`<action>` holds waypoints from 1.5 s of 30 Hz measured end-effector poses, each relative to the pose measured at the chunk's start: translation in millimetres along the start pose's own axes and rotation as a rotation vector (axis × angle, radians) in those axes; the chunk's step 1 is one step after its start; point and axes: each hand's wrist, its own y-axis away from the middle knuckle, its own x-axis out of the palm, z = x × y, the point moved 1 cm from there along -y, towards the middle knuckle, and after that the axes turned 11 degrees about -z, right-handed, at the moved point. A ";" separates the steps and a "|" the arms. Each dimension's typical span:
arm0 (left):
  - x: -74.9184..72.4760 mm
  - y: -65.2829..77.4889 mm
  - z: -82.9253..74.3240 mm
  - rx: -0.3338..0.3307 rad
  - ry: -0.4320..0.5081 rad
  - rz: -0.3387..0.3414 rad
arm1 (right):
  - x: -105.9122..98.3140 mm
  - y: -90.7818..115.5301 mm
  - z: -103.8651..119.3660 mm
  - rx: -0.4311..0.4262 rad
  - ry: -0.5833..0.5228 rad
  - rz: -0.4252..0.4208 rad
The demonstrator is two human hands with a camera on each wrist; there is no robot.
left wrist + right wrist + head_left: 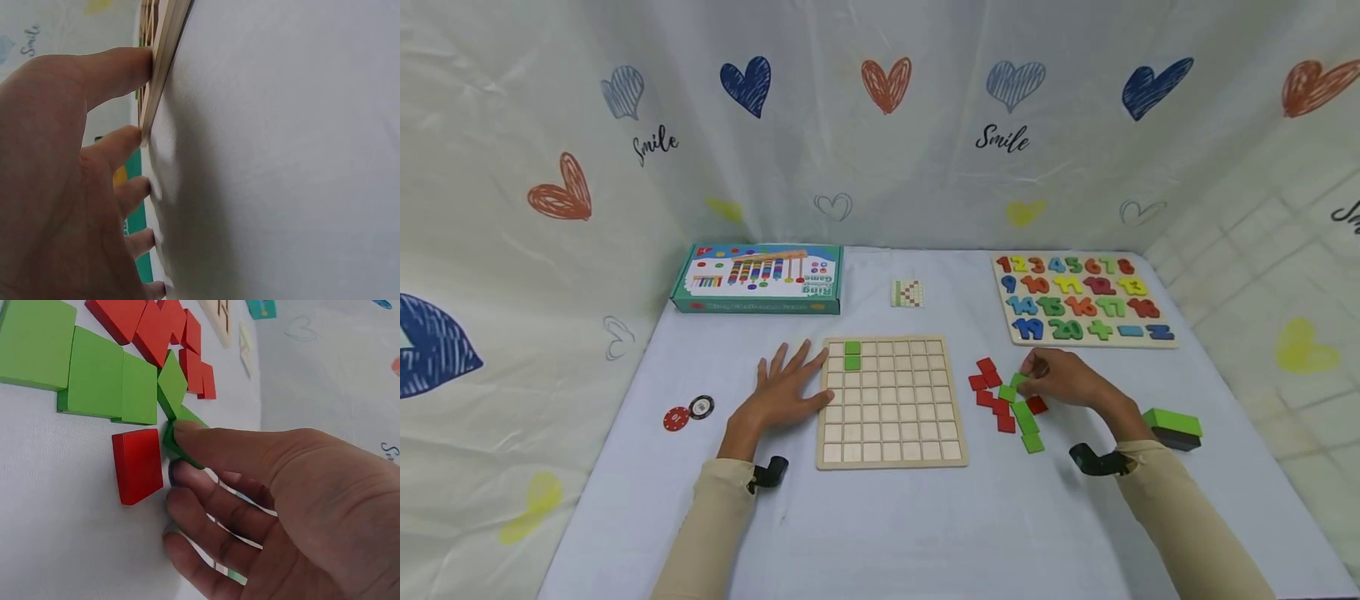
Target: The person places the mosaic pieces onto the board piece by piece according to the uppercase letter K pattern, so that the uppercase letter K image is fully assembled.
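A wooden grid board [891,403] lies in the middle of the table, with two green tiles [852,356] in adjoining cells of its upper left. My left hand [784,387] is spread flat at the board's left side, thumb and index fingertip touching its edge. To the right of the board, my right hand [1060,377] pinches a green square tile [187,440] between thumb and a finger mostly hidden behind it. Beside those fingertips a red tile [139,465] lies on the cloth. More green tiles [1024,418] and several red tiles [985,398] lie loosely clustered there.
Behind the board are a small pattern card [907,293], a boxed ring game [757,279] at left and a wooden number puzzle [1084,298] at right. Red and black chips [676,418] lie far left. A green-and-black block [1173,428] sits beside the right forearm.
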 end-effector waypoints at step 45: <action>-2.6 -5.1 -10.2 -0.059 -0.054 0.038 | 154.6 -62.8 185.6 -0.352 -0.171 -0.065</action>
